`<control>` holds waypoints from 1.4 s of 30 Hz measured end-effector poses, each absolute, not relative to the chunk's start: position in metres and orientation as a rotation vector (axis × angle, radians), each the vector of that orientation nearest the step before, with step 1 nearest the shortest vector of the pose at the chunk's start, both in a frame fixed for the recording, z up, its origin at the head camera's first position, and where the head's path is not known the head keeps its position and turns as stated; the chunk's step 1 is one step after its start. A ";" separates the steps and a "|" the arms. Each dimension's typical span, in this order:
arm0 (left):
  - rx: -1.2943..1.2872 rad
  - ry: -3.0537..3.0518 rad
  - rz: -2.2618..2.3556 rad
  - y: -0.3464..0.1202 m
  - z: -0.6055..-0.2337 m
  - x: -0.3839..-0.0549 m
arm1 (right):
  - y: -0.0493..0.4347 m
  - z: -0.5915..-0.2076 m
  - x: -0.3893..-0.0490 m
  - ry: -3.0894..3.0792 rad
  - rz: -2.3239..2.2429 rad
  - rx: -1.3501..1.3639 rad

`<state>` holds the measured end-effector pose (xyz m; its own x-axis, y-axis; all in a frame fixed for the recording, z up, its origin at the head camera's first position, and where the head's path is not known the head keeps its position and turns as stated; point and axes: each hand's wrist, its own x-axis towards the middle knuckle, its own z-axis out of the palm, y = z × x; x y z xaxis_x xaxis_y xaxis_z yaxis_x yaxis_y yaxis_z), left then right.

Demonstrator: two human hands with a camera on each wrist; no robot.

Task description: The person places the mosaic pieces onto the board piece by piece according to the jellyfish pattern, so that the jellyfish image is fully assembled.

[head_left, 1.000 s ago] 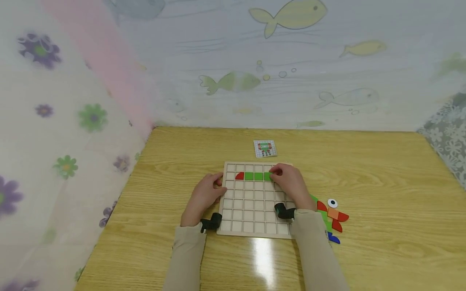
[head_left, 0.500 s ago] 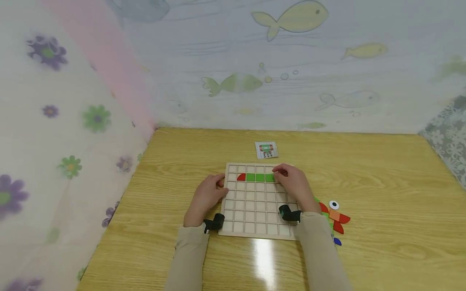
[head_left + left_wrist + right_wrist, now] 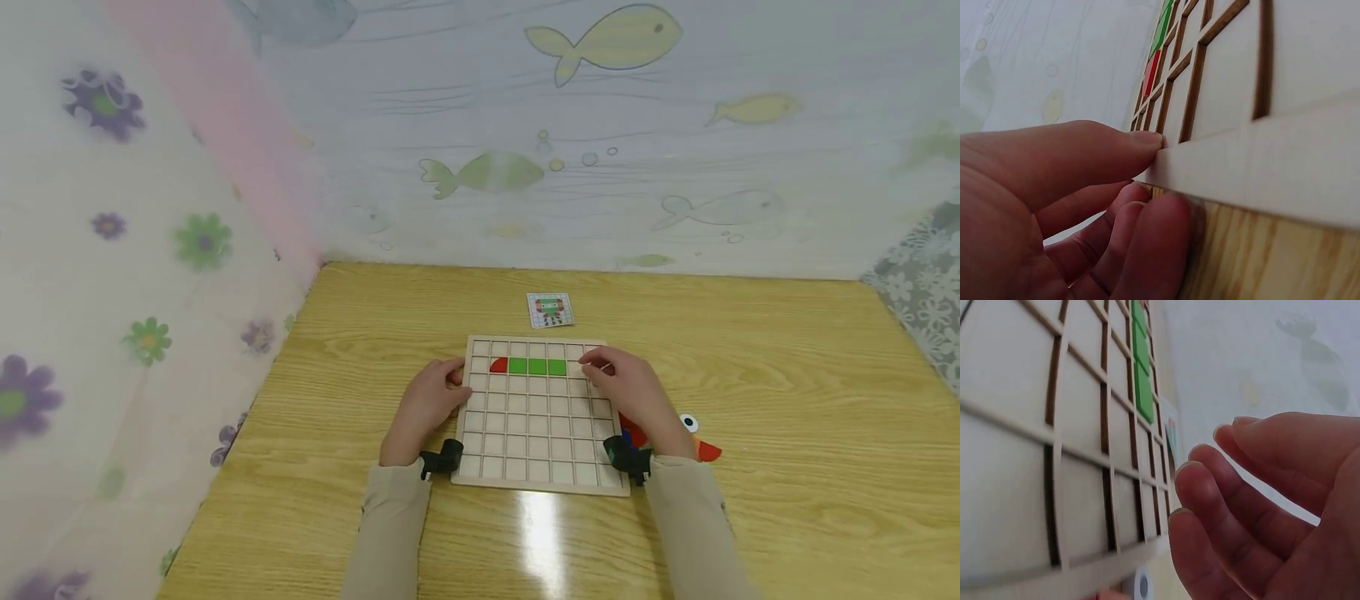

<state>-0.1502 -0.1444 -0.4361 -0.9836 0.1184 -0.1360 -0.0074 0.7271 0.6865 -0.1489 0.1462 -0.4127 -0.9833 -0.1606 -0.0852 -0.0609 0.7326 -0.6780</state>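
Left hand (image 3: 427, 404) grips the board (image 3: 538, 427); right hand (image 3: 630, 390) hovers above, loosely curled, empty.

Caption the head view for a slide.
Left hand touches a grid board bearing a red tile and three green tiles; empty right hand hovers over its right side.

long beige sleeves (image 3: 392, 525), black wrist cameras (image 3: 444, 457)
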 end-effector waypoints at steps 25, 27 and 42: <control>0.068 2.731 1.133 -0.144 -0.438 -0.153 | 0.222 -0.419 -0.106 2.872 -0.811 -0.388; 0.069 2.728 1.138 -0.143 -0.438 -0.153 | 0.227 -0.418 -0.105 2.868 -0.796 -0.401; 0.090 2.702 1.136 -0.144 -0.438 -0.153 | 0.251 -0.413 -0.101 2.737 -0.751 -0.400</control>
<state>-0.1529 -0.1442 -0.4379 -0.9764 0.1366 -0.1673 -0.0241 0.7010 0.7127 -0.1008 0.2509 -0.4125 -0.9242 -0.3328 -0.1873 -0.1906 0.8269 -0.5290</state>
